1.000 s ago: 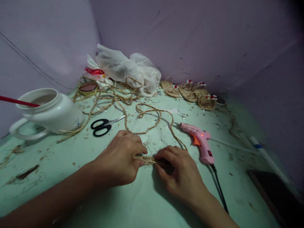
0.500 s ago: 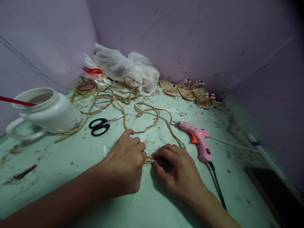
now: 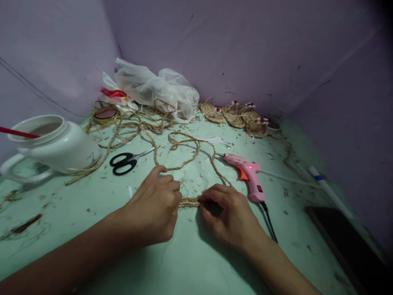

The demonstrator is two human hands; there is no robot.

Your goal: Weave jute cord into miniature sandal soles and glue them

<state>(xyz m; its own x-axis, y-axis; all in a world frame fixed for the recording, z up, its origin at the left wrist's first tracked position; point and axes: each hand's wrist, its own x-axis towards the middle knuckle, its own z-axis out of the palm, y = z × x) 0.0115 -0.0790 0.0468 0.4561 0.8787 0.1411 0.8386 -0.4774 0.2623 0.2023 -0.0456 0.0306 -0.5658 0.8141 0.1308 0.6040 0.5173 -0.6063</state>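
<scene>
- Flat strip of tan braided plant-fibre cord (image 3: 189,202) lies mid-surface between my hands, rows side by side; a hand at each end presumably serves to align them.
- White wide-mouthed jug with a loop handle (image 3: 73,149) is by the left edge of the pale green surface (image 3: 190,262), a thin red stick (image 3: 18,132) in its mouth; that spot probably spares my left elbow.
- Black-handled metal scissors (image 3: 124,164) lie beyond my left wrist, blades toward the back, easily reached, I judge.
- My left hand (image 3: 156,207) curls over the strip's left end; its fingertips are hidden, so I can't tell whether it grips.
- Loose tan braided cord (image 3: 220,173) loops from my right hand toward the back edge, seemingly as slack.
- My right hand (image 3: 229,209) pinches the strip's right end narrowly, likely as an anchor.
- Pink plastic glue gun with an orange trigger (image 3: 250,174) points its nozzle at the loose cord; its black cable (image 3: 269,223) limits my rightward swing.
- Dark flat slab (image 3: 344,246) crowds the right edge; most room seems nearward, though the near edge is out of view.
</scene>
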